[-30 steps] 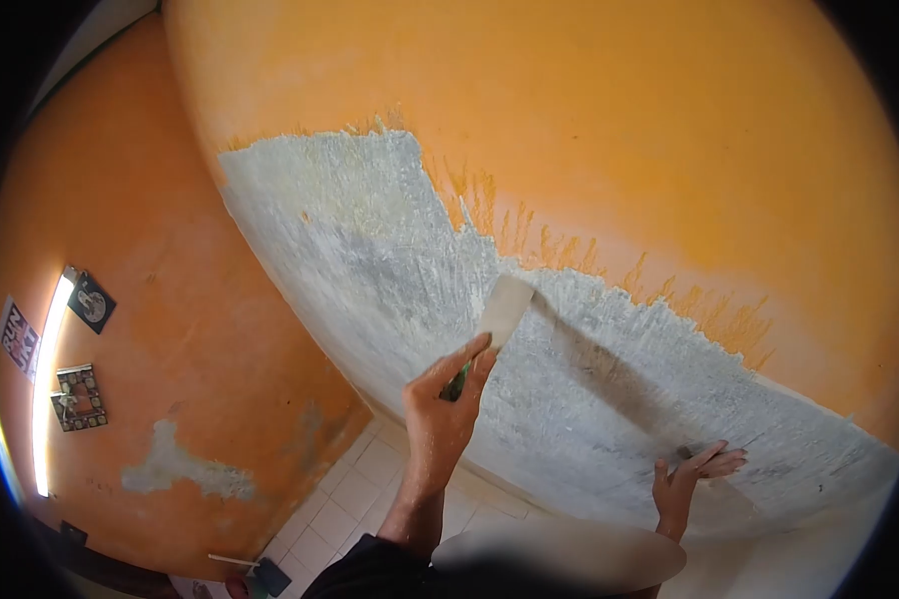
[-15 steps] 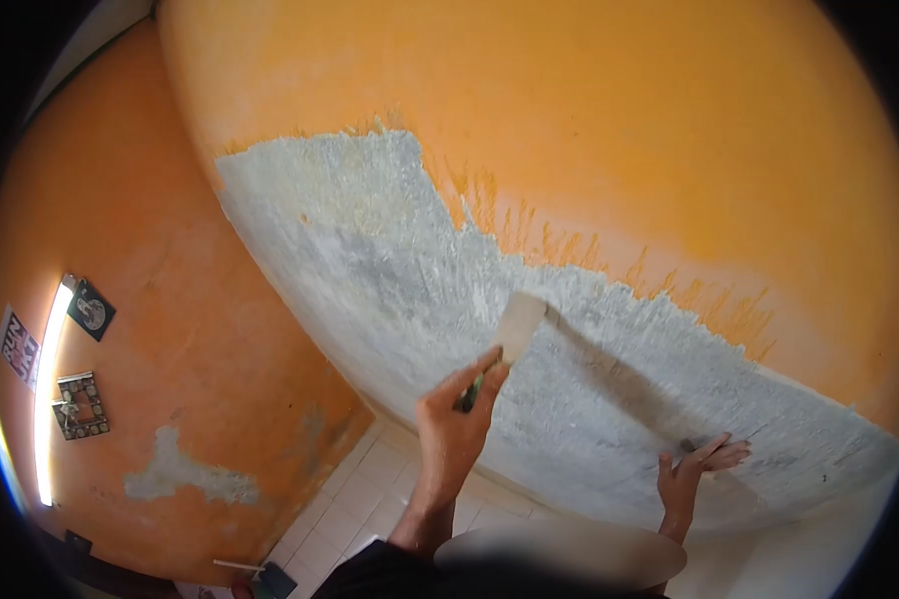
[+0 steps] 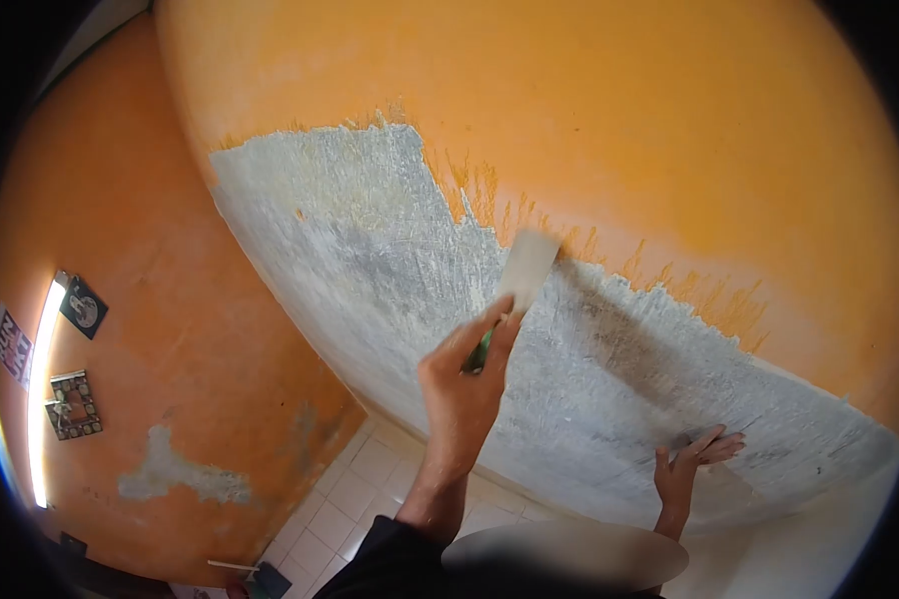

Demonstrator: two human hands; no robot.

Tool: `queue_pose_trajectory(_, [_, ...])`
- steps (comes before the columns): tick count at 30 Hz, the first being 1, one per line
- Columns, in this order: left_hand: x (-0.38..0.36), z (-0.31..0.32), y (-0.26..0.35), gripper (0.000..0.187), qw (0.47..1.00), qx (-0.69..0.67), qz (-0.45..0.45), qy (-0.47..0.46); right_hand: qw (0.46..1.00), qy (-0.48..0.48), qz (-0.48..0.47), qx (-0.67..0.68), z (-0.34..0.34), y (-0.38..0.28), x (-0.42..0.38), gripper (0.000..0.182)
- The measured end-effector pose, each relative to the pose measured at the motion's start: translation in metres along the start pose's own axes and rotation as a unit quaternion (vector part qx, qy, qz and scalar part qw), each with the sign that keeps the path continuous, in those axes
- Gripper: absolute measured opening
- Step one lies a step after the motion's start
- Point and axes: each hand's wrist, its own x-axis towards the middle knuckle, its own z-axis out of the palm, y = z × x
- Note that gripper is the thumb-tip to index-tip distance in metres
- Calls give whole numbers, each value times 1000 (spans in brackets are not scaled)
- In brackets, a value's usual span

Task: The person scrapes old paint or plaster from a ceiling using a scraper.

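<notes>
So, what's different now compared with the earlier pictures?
The left hand dipped a little with the scraper, then moved up and right in the picture; the scraper's end now overlaps the orange paint. Nothing was taken hold of or let go. Unchanged: the left grip on the scraper, and the right hand spread at the grey patch.

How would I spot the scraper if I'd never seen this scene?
Find the large ragged grey patch on the orange wall. At its jagged upper edge, look just above the left hand. The scraper is the pale, flat, straight-sided blade gripped there, with green showing between the fingers.
</notes>
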Motion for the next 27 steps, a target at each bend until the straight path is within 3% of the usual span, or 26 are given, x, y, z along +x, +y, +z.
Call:
queue_pose_trajectory(1, [-9,-1,-25,23,999,-18,29,10,1000,-11,1,10,1,3,-2,115])
queue_pose_trajectory(6, [-5,6,-14,25,1000,5,20,-1,1000,-13,-19,4,3,10,-9,115])
queue_pose_trajectory(8, [19,9,34,25,1000,-6,7,-11,1000,-18,-24,-6,0,6,-3,115])
queue_pose_trajectory(9, [22,12,29,24,998,-34,45,11,1000,-24,-16,5,-1,6,-1,115])
queue_pose_trajectory(13, [-16,-1,-40,26,999,-8,-41,19,1000,-18,-20,7,0,10,-8,114])
queue_pose_trajectory(17, [15,6,-19,26,997,-16,37,70,999,1,-45,-4,2,8,-1,112])
queue_pose_trajectory(18, [28,1,6,27,999,-20,-14,46,999,-6,-39,-11,1,9,-8,113])
queue_pose_trajectory(20, [30,-8,16,26,998,-24,-34,36,999,2,-27,-27,6,10,-5,115])
queue_pose_trajectory(22, [4,-6,-27,25,999,3,-14,37,999,8,-23,-21,7,11,-5,114])
queue_pose_trajectory(27, [18,-2,-18,26,998,-16,-1,58,998,8,-37,-41,5,14,-10,114])
